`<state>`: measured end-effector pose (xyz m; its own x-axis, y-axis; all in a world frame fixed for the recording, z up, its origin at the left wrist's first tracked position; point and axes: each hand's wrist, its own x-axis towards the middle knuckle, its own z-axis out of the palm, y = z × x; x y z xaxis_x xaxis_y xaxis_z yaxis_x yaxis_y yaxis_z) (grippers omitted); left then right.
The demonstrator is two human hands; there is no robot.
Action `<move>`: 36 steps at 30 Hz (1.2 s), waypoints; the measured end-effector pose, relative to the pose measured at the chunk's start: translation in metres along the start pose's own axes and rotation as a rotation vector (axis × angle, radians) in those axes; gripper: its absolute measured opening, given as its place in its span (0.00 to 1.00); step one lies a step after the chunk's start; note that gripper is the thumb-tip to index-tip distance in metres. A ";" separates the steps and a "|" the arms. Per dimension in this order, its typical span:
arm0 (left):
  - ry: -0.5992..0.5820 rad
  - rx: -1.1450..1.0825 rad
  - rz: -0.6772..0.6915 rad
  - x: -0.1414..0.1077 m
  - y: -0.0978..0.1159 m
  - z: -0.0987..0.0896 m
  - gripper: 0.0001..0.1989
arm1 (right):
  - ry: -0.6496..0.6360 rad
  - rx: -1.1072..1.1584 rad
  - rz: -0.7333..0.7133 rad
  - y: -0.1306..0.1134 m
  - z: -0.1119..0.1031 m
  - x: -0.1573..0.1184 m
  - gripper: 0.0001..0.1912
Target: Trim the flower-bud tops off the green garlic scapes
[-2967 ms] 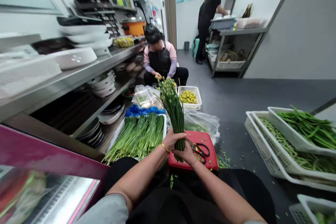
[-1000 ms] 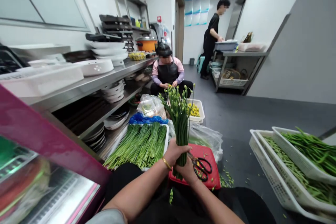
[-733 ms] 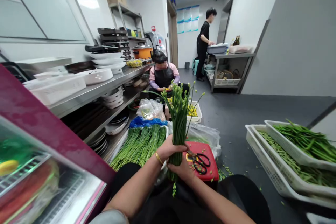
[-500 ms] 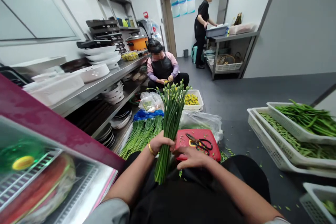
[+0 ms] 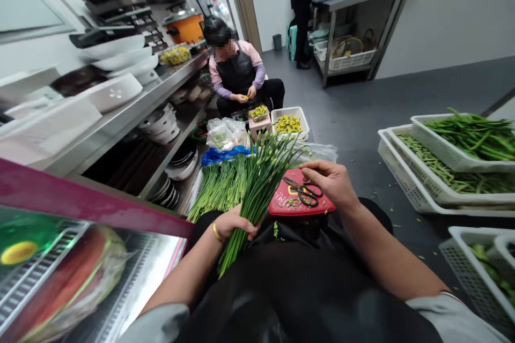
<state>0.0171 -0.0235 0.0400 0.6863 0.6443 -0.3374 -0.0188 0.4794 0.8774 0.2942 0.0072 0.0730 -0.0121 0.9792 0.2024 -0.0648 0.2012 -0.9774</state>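
Note:
My left hand (image 5: 238, 223), with a gold bracelet at its wrist, is wrapped round the lower stems of a bunch of green flower stalks (image 5: 261, 187). The bunch leans to the right, its budded tips uppermost. To the right of those tips, my right hand (image 5: 328, 179) is raised with thumb and fingertips together; whether anything small is between them cannot be made out. Below and left of it, black-handled scissors (image 5: 306, 193) lie on a red board (image 5: 281, 203) scattered with green bits. More stalks (image 5: 219, 187) lie by a blue bag behind my left hand.
A person in a dark apron (image 5: 241, 72) sits ahead, near a white basket of yellow flowers (image 5: 289, 124). Baskets of green beans (image 5: 450, 171) stand at the right. Metal shelves with dishes (image 5: 161, 86) and a glass-topped case (image 5: 148, 262) are at the left. Another person stands farther back.
My right hand has moved up and right, away from the bunch. The bunch in my left hand has tilted to the right. The view has tipped downward.

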 end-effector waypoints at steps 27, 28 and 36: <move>-0.142 -0.241 -0.014 0.013 -0.022 -0.011 0.41 | -0.189 0.195 0.149 0.018 0.017 0.016 0.20; -0.144 -0.237 -0.015 0.013 -0.022 -0.011 0.42 | -0.159 0.198 0.149 0.018 0.016 0.016 0.21; -0.144 -0.182 -0.060 0.012 -0.024 -0.015 0.32 | -0.051 0.191 0.057 0.008 0.011 0.031 0.24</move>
<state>0.0153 -0.0185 0.0099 0.7868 0.5257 -0.3235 -0.0964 0.6222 0.7769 0.2819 0.0385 0.0719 -0.0718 0.9854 0.1544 -0.2507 0.1320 -0.9590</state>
